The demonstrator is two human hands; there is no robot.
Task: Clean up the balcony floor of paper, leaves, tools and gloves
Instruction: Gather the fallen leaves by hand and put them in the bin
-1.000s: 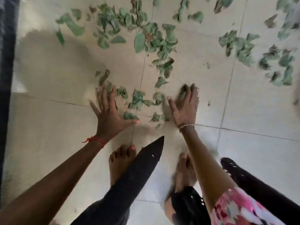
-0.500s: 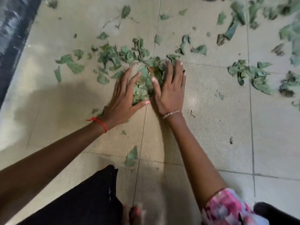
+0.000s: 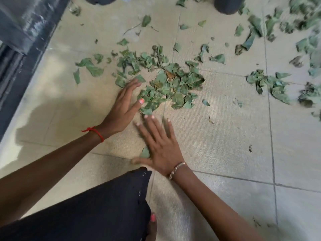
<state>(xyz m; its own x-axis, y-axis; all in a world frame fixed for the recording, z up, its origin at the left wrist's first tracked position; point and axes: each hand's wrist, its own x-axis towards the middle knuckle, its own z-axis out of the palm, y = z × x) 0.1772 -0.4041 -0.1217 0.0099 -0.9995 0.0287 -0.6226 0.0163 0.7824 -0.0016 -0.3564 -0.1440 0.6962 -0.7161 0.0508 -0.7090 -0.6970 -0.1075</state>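
A loose heap of green leaf pieces [image 3: 171,86] lies on the beige tiled floor [image 3: 225,136] in the middle of the head view. My left hand [image 3: 124,105] stands on its edge at the heap's left side, fingers straight, touching the leaves. My right hand [image 3: 159,145] lies flat on the floor just below the heap, fingers spread and slightly blurred. A single leaf [image 3: 145,153] sits beside its thumb. Neither hand holds anything.
More leaf clumps lie scattered to the right [image 3: 267,84] and at the top right [image 3: 305,23]. Two dark round pot bases [image 3: 229,5] stand at the top edge. A dark door frame [image 3: 19,49] runs along the left. My black-clad knee [image 3: 97,206] fills the lower left.
My right hand has drawn back from the heap towards me and now lies flat below it. My left hand has shifted to the heap's left side. The leaves lie in a tighter heap.
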